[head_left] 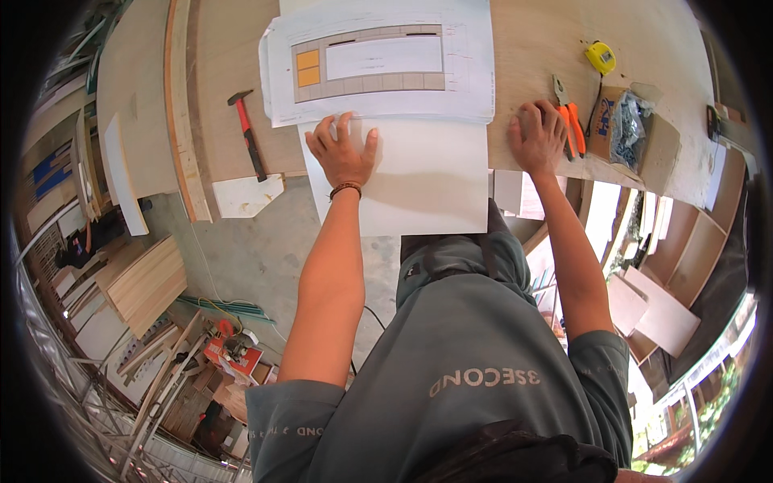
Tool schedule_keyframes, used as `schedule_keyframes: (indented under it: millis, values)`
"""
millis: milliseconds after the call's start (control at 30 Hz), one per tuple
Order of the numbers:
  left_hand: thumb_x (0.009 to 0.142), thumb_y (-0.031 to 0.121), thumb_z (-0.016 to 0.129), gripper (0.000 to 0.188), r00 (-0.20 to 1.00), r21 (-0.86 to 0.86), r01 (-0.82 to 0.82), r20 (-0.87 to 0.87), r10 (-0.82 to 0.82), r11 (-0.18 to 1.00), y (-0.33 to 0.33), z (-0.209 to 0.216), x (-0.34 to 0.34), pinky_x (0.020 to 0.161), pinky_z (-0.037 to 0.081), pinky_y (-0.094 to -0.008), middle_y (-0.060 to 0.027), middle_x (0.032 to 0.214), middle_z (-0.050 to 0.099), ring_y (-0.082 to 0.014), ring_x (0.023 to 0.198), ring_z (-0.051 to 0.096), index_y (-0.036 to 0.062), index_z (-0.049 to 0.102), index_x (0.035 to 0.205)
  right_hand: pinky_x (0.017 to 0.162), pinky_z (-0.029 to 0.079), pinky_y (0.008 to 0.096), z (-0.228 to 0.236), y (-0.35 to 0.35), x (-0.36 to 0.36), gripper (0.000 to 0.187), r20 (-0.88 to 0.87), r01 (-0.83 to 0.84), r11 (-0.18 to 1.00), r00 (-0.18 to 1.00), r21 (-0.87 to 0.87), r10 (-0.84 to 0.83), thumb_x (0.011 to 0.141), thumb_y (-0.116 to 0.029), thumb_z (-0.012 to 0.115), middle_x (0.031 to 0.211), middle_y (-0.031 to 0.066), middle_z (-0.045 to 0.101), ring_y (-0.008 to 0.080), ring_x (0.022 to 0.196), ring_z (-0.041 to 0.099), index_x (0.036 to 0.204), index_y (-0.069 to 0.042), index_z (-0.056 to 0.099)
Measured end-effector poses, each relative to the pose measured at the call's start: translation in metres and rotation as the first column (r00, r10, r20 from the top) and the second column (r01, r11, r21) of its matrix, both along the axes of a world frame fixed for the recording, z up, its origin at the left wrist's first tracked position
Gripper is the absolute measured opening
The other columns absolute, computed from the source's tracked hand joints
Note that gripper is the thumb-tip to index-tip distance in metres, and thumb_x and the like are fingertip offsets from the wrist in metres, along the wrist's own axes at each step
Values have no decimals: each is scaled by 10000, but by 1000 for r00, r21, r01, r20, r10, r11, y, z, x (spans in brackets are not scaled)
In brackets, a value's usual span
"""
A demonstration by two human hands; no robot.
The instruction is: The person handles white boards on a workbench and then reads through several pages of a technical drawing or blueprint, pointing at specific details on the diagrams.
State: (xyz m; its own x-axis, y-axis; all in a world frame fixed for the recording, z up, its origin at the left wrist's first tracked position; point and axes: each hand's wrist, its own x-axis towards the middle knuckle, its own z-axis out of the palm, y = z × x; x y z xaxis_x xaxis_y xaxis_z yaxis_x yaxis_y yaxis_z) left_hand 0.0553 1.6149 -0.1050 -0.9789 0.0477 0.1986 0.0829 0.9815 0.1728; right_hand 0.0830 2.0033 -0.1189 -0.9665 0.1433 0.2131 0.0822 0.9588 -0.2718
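My left hand (345, 149) rests on a white panel (431, 181), its fingers spread and slightly bent, holding nothing. The panel juts over the near edge of the wooden table. Printed drawing sheets (471, 72) lie across its far end, just beyond my left fingertips. To the right, my right hand (538, 138) lies on the tabletop, fingers apart and a little curled, with nothing seen in them. Close beside its fingers are pliers with orange handles (572, 129); whether they touch is unclear. A hammer with a red and black handle (249, 138) lies left of the sheets.
A yellow tape measure (601, 58) sits at the far right. Nearer is an open cardboard box (659, 145) holding a plastic bag of small metal pieces (630, 133). Long wooden strips (187, 121) run along the left. Stacked boards (145, 282) and a red machine (233, 354) stand lower left.
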Motion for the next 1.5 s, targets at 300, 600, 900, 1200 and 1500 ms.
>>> schedule_keyframes:
  millis: [300, 600, 900, 1200, 1500]
  values:
    - [936, 596, 667, 611, 999, 45, -17, 41, 16, 999, -2, -1, 2, 1255, 179, -637, -109, 1415, 411, -372, 1401, 353, 228, 524, 1402, 1087, 390, 502, -2, 0, 0, 365, -30, -22, 1000, 999, 11, 23, 925, -348, 721, 1334, 33, 533, 313, 1284, 499, 1257, -229, 625]
    - [917, 558, 704, 575, 1000, 50, 4, 18, -5, 999, 0, -1, -2, 1256, 183, -644, -104, 1403, 427, -346, 1390, 385, 242, 546, 1370, 1074, 404, 513, -1, 2, 1, 346, -55, -16, 1000, 998, 24, 18, 914, -339, 723, 1326, 53, 548, 331, 1274, 511, 1227, -223, 635]
    - [947, 636, 641, 599, 1000, 15, -2, 20, 2, 1000, 0, -3, 1, 1267, 160, -639, -88, 1392, 440, -295, 1409, 403, 248, 529, 1390, 1058, 408, 512, 3, 2, -2, 307, -36, -28, 1000, 999, -5, 28, 924, -333, 710, 1299, 59, 542, 335, 1245, 504, 1193, -212, 626]
    - [957, 639, 628, 590, 1000, 8, 6, 5, -6, 1000, -2, -1, 1, 1266, 171, -633, -84, 1399, 429, -290, 1408, 394, 249, 530, 1390, 1052, 401, 510, 7, 0, -2, 316, -54, -37, 999, 998, -8, 37, 916, -329, 713, 1282, 58, 538, 328, 1226, 502, 1195, -212, 623]
    - [939, 618, 660, 584, 1000, 0, 2, -14, -2, 1000, -1, -2, 1, 1261, 187, -631, -90, 1409, 442, -295, 1391, 414, 251, 554, 1382, 1080, 386, 507, 5, 1, -1, 307, -38, -32, 999, 999, -30, 30, 926, -315, 709, 1301, 56, 555, 336, 1246, 507, 1204, -198, 649]
